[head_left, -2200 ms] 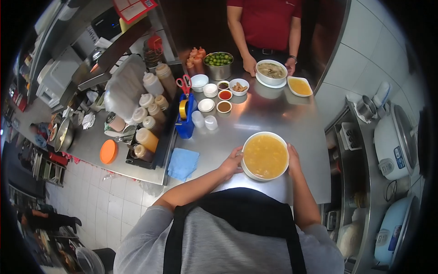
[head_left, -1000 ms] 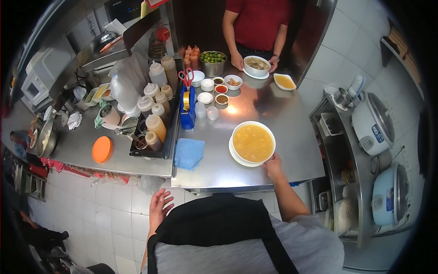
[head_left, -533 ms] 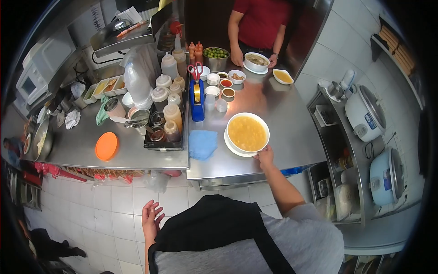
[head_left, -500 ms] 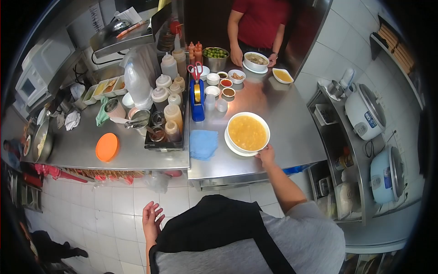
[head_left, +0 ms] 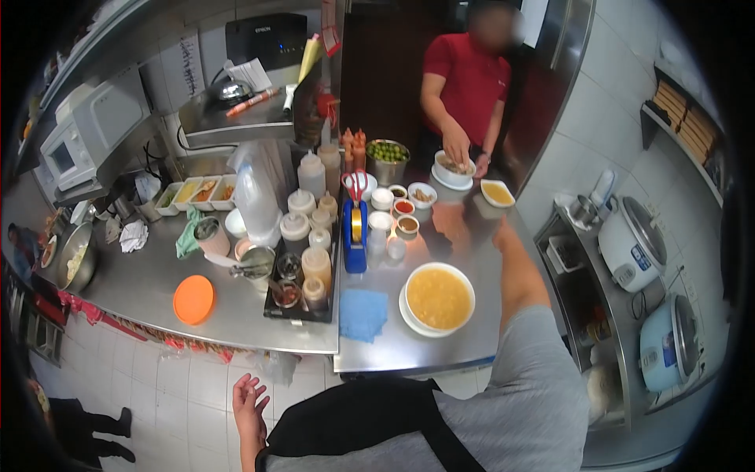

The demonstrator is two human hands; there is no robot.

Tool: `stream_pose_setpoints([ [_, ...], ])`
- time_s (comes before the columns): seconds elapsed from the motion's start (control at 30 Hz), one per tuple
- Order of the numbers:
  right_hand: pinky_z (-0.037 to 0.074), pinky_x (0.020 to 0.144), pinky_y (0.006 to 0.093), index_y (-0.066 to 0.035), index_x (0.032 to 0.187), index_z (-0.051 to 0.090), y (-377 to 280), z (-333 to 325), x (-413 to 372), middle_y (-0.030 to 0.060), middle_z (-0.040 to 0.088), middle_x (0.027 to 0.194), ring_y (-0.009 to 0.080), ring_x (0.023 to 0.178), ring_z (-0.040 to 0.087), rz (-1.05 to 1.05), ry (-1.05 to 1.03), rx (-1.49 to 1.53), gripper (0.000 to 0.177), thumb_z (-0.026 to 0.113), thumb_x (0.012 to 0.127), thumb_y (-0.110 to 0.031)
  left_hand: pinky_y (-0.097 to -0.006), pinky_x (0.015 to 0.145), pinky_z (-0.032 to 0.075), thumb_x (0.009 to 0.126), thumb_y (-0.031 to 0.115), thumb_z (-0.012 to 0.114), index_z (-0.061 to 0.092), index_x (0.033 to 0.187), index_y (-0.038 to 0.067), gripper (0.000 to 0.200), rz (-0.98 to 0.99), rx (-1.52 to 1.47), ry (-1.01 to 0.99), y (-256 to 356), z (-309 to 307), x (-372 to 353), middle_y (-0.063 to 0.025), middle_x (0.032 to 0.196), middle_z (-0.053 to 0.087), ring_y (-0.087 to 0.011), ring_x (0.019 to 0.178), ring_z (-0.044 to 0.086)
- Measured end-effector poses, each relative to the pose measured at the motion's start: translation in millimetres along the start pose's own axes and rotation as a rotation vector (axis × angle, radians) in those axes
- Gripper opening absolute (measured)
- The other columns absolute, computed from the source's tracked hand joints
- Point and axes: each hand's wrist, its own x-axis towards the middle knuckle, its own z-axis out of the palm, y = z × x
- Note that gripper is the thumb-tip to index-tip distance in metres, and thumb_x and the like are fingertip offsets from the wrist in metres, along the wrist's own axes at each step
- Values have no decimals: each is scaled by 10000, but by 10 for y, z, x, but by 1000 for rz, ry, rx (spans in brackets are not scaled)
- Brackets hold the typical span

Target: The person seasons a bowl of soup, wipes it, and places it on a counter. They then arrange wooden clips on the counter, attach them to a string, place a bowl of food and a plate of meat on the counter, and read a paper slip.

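Note:
My right hand (head_left: 502, 234) reaches out across the steel counter, its fingertips just short of a small white bowl (head_left: 507, 203) of yellow soup. It holds nothing that I can see; the fingers point forward and are partly blurred. A large white bowl of thick yellow soup (head_left: 439, 297) stands on a white plate (head_left: 407, 315), nearer to me and untouched. My left hand (head_left: 249, 396) hangs low at my side, off the counter, with its fingers loosely bent and apart, empty.
Across the counter a person in a red shirt (head_left: 464, 75) has a hand over another white bowl (head_left: 440, 178). Sauce dishes (head_left: 403, 206), a blue tape dispenser (head_left: 355, 240), a blue cloth (head_left: 363, 315) and a bottle tray (head_left: 299, 317) stand leftward. Rice cookers (head_left: 634, 244) are on the right.
My right hand has left the large soup bowl's plate and stretched forward toward the small bowl. The person opposite has moved a hand over their bowl. My view has tilted up.

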Motion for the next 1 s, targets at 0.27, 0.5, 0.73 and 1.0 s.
stream_pose_setpoints([
  [0.27, 449, 862, 401, -39, 1182, 509, -153, -578, -664, 209, 575, 1079, 347, 991, 558, -205, -9, 44, 467, 637, 762, -198, -334, 782, 451, 900, 161, 487, 447, 1207, 114, 313, 13, -103, -41, -35, 167, 388, -61, 1102, 523, -165, 942, 526],
  [0.5, 321, 308, 300, -28, 677, 553, 344, -120, -1768, 33, 421, 477, 151, 356, 408, 419, 127, 1021, 313, 548, 872, -273, -331, 808, 421, 856, 126, 545, 509, 1117, 81, 267, 429, 117, 174, 69, -58, 1734, -61, 1048, 541, -189, 956, 515],
  [0.73, 310, 297, 299, -55, 915, 457, 178, 448, -2604, 41, 390, 533, 173, 337, 348, 668, 437, 1207, 174, 380, 921, -211, -447, 957, 309, 673, 121, 674, 529, 1063, 55, 421, 845, 967, 258, 427, -147, 2063, -186, 1198, 413, -358, 1119, 381],
  [1.0, 520, 718, 433, 100, 993, 502, -640, 1106, -3634, 216, 579, 945, 359, 879, 589, 960, -604, 1636, 258, 372, 882, -93, -493, 1035, 250, 701, 163, 678, 481, 1180, 96, 523, 926, 947, 136, 332, 26, 2134, -210, 1297, 330, -423, 1248, 264],
])
